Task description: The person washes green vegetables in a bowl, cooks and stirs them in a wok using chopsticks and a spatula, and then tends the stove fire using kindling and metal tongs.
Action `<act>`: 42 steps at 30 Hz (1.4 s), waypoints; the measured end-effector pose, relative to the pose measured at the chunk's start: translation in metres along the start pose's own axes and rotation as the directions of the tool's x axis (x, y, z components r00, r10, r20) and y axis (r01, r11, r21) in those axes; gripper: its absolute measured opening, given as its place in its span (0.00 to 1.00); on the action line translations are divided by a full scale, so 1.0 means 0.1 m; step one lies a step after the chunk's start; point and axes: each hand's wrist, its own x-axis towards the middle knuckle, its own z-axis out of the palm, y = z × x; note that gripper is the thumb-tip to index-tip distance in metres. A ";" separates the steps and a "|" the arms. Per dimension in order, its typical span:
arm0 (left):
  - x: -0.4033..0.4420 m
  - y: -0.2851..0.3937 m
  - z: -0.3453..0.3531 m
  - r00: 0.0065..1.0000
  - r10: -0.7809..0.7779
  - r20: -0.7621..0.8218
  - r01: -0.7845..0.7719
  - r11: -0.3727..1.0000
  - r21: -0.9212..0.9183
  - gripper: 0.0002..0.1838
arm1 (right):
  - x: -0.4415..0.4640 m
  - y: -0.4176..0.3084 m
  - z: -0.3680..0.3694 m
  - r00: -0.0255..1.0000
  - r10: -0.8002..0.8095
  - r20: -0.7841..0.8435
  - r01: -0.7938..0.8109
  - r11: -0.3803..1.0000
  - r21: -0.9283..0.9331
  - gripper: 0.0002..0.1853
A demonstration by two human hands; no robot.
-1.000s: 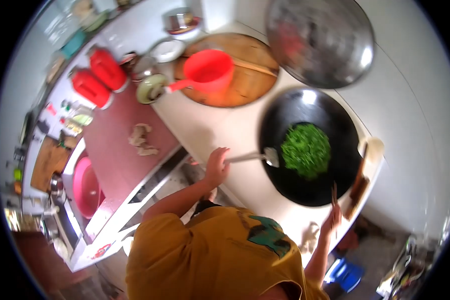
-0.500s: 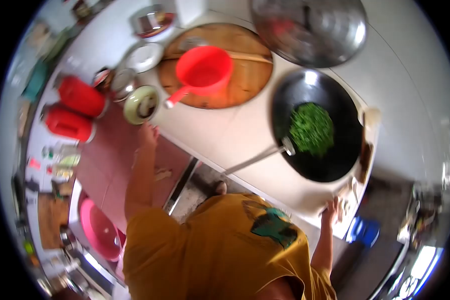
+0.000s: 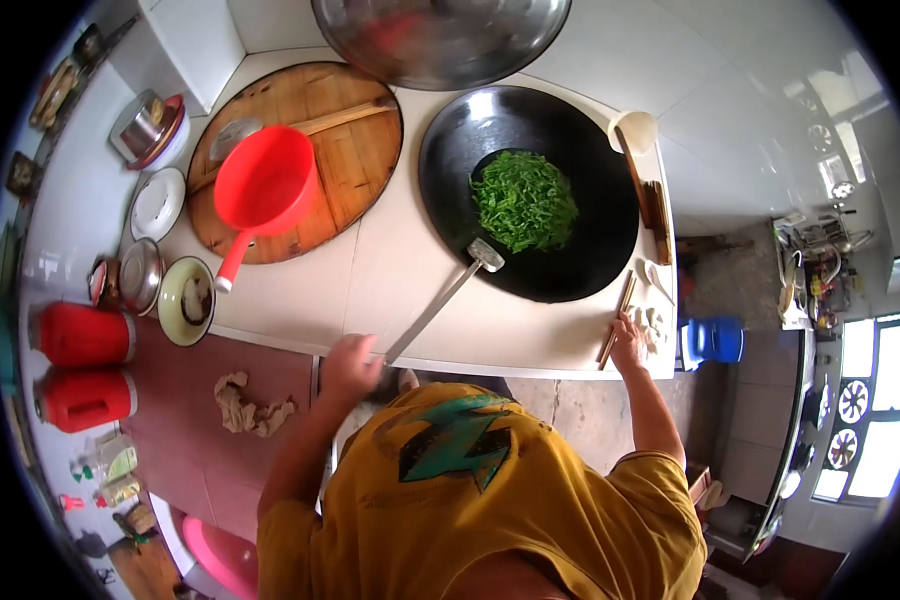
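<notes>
Chopped greens lie in the black wok (image 3: 595, 225). A metal spatula (image 3: 435, 312) leans on the wok's near-left rim, its handle sloping down to the counter's front edge. Close to the handle's end is my left hand (image 3: 350, 368), slightly blurred, with thumb and fingers apart and nothing visible between them. At the counter's right end, my right hand (image 3: 628, 345) has its fingers closed around a pair of chopsticks (image 3: 627, 293), low over the surface. Small pale pieces (image 3: 653, 328) lie just right of that hand, below a white spoon (image 3: 658, 280).
A red dipper (image 3: 265, 185) rests on the round wooden board (image 3: 355, 160). A large metal lid (image 3: 445, 40) stands behind the wok. Bowls and a plate (image 3: 157, 203) line the left side. A crumpled cloth (image 3: 250, 408) lies on the lower reddish surface (image 3: 185, 430).
My left hand has moved from beside the green bowl towards the spatula handle's end. My right hand was over the wok's edge a second ago and is now low at the counter. The view has turned.
</notes>
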 end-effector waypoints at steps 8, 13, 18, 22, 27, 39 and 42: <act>0.39 0.46 0.30 0.906 -0.098 0.412 -0.041 0.948 0.314 0.11 | 0.17 -1.46 0.25 0.736 -0.557 -0.385 0.648 0.745 0.158 0.20; 0.68 0.84 0.17 0.708 -0.088 0.701 0.206 0.975 -0.087 0.09 | 0.30 -2.66 -0.37 0.584 -0.794 -0.169 0.798 0.525 0.295 0.19; 1.06 1.37 0.37 0.700 -0.039 0.713 0.578 0.617 -0.534 0.10 | 0.86 -2.64 -0.86 0.538 -0.822 0.188 0.840 0.542 -0.031 0.08; 1.34 1.64 0.38 0.845 -0.033 0.534 0.518 0.303 -0.800 0.16 | 1.58 -2.30 -1.43 0.698 -0.544 0.466 0.645 0.760 -0.077 0.06; 0.91 0.39 0.53 0.925 -0.112 -0.362 0.118 0.993 -0.007 0.17 | 2.62 -0.99 -1.19 0.944 -0.331 -0.008 0.318 0.901 0.294 0.09; 0.76 -0.06 0.57 0.737 -0.152 -0.659 0.482 0.801 0.354 0.18 | 3.26 -1.12 -0.40 0.836 0.222 0.502 -0.518 0.017 0.855 0.12; 0.74 -0.13 0.59 0.744 -0.198 -0.638 0.497 0.802 0.331 0.19 | 3.42 -1.29 -0.41 0.857 0.201 0.474 -0.477 -0.037 0.878 0.12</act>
